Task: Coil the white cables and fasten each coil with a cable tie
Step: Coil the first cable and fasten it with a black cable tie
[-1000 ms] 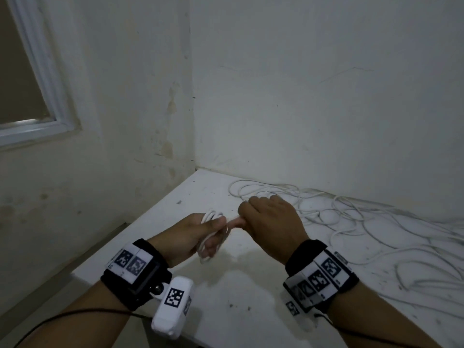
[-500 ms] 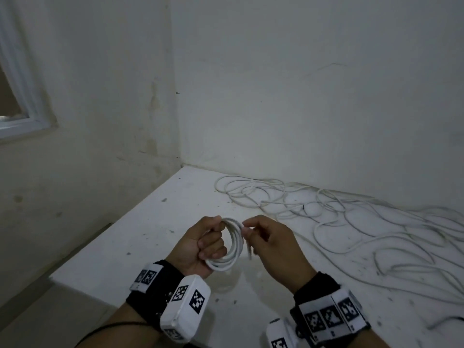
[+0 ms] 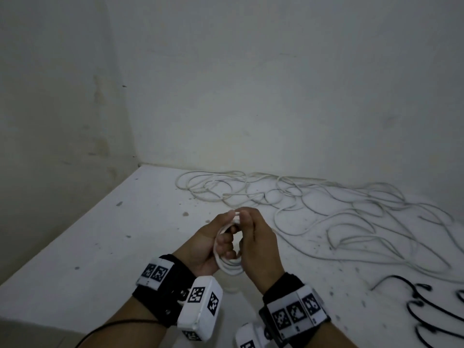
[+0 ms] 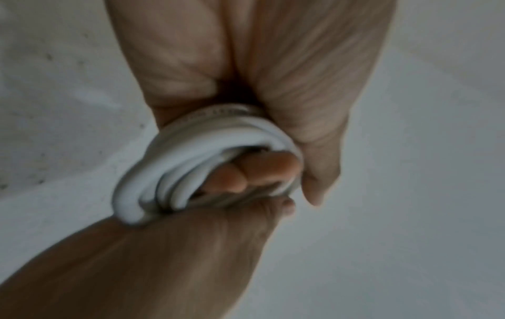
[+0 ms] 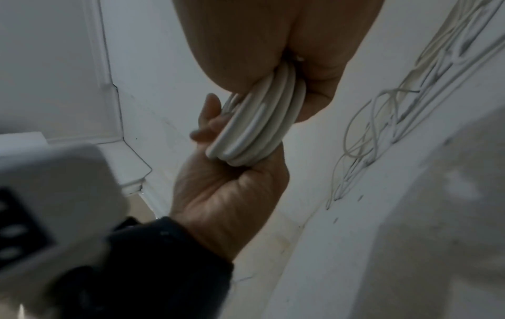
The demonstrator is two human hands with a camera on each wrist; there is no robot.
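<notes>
A small coil of white cable hangs between both hands above the white table. My left hand grips one side of the coil, its fingers curled through the loop. My right hand holds the other side, with the thumb and fingers pinching the top of the coil. Loose white cable sprawls in tangled loops over the far and right part of the table. No cable tie shows on the coil.
Several black cable ties lie on the table at the right near edge. Walls close the corner at the back and left. The table's left edge drops off to the floor.
Both hands have come closer together around the coil. The right hand moved from pinching a strand beside the coil to gripping the coil's top and side. The head view shifted downward and right.
</notes>
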